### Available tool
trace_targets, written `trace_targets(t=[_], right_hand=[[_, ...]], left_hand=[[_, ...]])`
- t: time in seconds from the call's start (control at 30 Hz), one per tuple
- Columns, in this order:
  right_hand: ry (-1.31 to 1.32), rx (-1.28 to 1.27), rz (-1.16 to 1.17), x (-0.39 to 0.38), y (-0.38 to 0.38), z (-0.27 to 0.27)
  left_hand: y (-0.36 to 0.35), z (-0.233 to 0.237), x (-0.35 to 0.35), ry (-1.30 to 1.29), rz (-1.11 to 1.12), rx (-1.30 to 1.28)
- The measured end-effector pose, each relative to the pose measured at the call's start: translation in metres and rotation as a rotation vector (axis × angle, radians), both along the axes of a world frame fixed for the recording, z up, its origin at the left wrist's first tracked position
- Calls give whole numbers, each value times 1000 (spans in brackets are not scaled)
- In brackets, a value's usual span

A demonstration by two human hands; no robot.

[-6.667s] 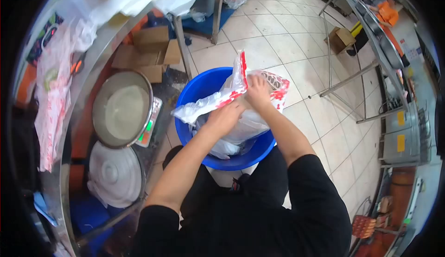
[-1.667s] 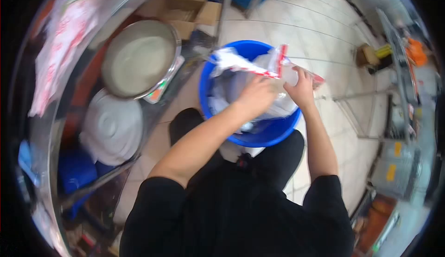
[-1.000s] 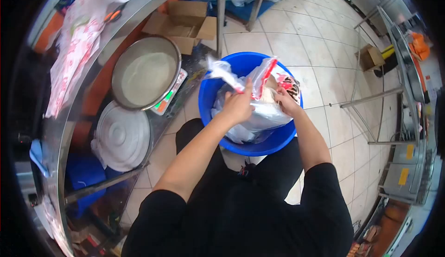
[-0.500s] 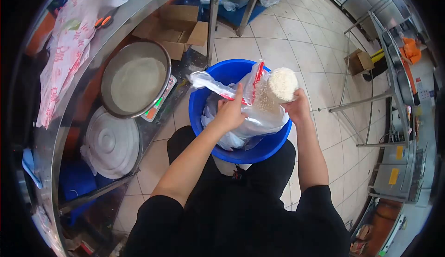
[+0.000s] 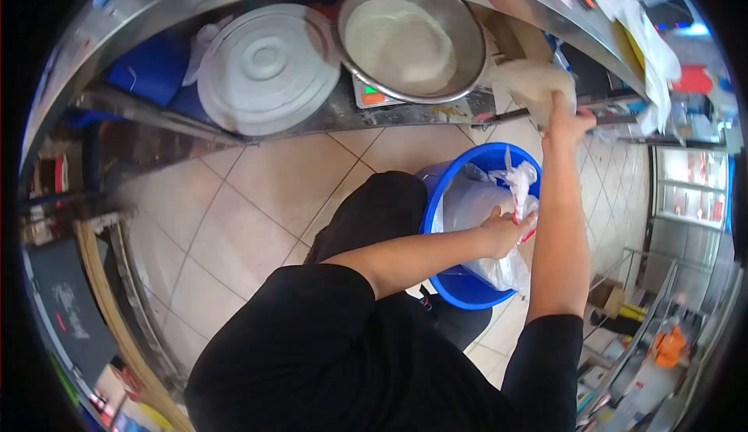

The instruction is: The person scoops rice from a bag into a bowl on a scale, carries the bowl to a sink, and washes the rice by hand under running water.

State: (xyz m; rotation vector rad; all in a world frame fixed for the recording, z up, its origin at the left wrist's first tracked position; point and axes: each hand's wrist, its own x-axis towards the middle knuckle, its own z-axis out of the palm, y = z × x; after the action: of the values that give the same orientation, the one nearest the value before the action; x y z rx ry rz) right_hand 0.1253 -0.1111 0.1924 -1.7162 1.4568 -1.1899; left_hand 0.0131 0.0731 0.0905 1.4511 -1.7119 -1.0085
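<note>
- Gripping the plastic bag (image 5: 514, 186) at its top edge, the left hand (image 5: 502, 229) is closed; the bag sits inside the blue tub (image 5: 456, 288).
- Right hand (image 5: 565, 116) is closed on a blurred pale object (image 5: 534, 81), just right of the steel bowl (image 5: 413, 38).

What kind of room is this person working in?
Probably a restaurant kitchen. A big metal bowl of white grains sits on a scale on a steel shelf, beside a large pot lid, and the floor is tiled. The left hand grips a plastic bag in a blue tub.
</note>
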Motion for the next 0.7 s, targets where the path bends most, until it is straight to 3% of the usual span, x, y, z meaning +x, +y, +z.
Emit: trace_targets(t=[0.03, 0.1, 0.23, 0.3, 0.33, 0.43, 0.5, 0.57, 0.7], right_hand=[[10, 2, 28, 29, -3, -4], [537, -553, -2, 76, 7, -6], [567, -531, 105, 131, 23, 14], [208, 92, -177, 154, 26, 23], [213, 98, -163, 154, 20, 18], [-543, 878, 600, 121, 9, 16], [-599, 844, 621, 101, 18, 13], [-733, 871, 433, 76, 13, 3], [-951, 922, 351, -4, 18, 11]], left_hand=[[2, -1, -1, 10, 28, 2], [8, -7, -5, -47, 123, -89], [10, -7, -2, -41, 109, -50], [10, -3, 7, -21, 83, -27], [11, -1, 12, -1, 15, 11], [11, -8, 16, 49, -90, 66], [10, -11, 15, 68, -42, 43], [17, -1, 26, 71, -46, 66], [7, -14, 17, -23, -87, 116]])
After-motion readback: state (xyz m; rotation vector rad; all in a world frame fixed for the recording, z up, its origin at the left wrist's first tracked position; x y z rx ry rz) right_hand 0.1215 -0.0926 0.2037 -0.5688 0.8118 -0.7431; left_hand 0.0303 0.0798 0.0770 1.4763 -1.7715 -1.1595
